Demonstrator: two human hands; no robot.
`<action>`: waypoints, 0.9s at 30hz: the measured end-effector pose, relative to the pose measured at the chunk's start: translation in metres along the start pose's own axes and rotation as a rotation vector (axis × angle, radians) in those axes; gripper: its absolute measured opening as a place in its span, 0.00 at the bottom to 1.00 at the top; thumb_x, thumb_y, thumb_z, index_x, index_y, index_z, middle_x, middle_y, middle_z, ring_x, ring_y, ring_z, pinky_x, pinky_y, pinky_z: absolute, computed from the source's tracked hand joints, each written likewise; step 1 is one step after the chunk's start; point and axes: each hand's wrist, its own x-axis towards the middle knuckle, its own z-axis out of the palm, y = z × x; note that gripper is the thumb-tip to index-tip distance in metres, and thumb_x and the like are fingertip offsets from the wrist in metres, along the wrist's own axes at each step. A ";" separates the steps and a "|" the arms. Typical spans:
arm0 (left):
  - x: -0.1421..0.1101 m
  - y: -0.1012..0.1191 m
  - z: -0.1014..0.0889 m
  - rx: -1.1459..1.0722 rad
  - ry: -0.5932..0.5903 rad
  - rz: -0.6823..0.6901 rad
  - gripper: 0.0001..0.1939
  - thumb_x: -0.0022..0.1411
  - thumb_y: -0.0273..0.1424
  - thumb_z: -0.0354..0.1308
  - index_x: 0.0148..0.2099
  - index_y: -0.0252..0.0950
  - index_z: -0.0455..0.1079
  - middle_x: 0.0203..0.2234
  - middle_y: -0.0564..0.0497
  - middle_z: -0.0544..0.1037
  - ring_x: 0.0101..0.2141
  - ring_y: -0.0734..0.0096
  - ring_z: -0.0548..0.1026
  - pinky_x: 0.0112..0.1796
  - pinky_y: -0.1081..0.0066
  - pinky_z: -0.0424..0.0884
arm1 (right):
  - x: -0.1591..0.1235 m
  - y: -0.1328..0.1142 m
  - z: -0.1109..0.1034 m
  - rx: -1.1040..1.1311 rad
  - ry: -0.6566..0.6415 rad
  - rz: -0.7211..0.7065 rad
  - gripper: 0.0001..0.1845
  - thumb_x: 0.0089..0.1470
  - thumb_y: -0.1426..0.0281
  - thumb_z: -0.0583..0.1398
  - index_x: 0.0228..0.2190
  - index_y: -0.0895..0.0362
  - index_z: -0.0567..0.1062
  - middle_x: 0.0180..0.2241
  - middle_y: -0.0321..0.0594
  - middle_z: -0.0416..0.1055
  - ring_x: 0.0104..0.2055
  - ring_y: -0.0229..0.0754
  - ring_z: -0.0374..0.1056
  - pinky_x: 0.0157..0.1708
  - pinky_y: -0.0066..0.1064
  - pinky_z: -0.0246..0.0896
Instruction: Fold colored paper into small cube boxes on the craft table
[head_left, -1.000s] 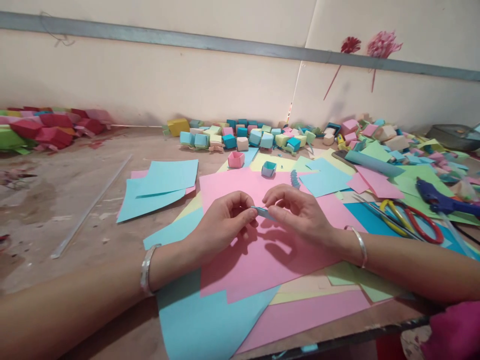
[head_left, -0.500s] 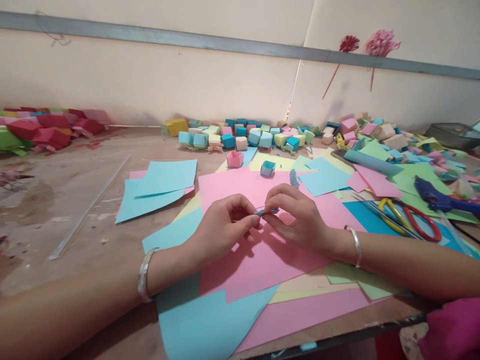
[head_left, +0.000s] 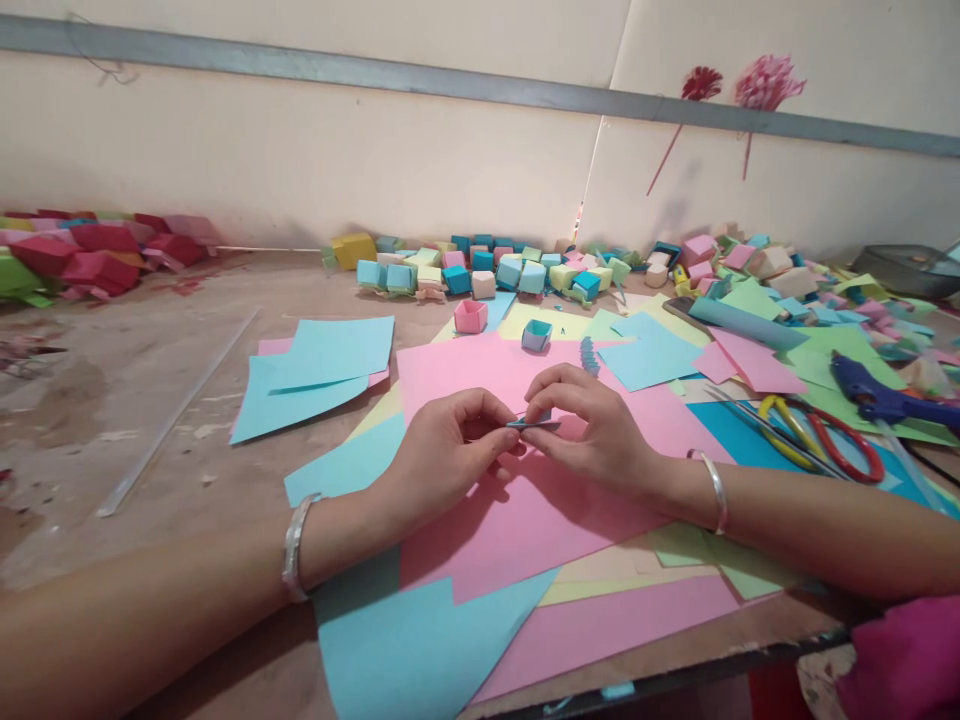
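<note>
Between my fingertips is a small folded piece of blue paper (head_left: 541,424), partly covered by the fingers. My left hand (head_left: 457,445) pinches its left end between thumb and forefinger. On the other side my right hand (head_left: 589,425) grips the right part, its thumb below and fingers above. Both hands are over a large pink paper sheet (head_left: 465,555). Beyond them stand a small open pink paper box (head_left: 470,316) and a small open blue paper box (head_left: 536,335). A row of small folded blue strips (head_left: 589,356) lies just past my right hand.
Scissors (head_left: 817,440) with red and yellow handles and a blue glue gun (head_left: 885,390) lie at the right. Several small paper cubes (head_left: 484,262) line the wall. Loose blue sheets (head_left: 330,355) and a clear stick (head_left: 180,415) lie left.
The right fingers have parted slightly, and the folded blue paper between the hands shows a little more opened out. My left hand keeps nearly the same place.
</note>
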 end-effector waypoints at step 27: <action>0.006 -0.005 -0.005 -0.280 -0.162 -0.149 0.14 0.57 0.37 0.65 0.37 0.32 0.70 0.26 0.49 0.77 0.20 0.74 0.74 0.20 0.71 0.76 | 0.000 0.006 0.001 0.439 -0.072 0.203 0.03 0.50 0.74 0.65 0.28 0.54 0.77 0.38 0.39 0.69 0.43 0.40 0.68 0.44 0.38 0.68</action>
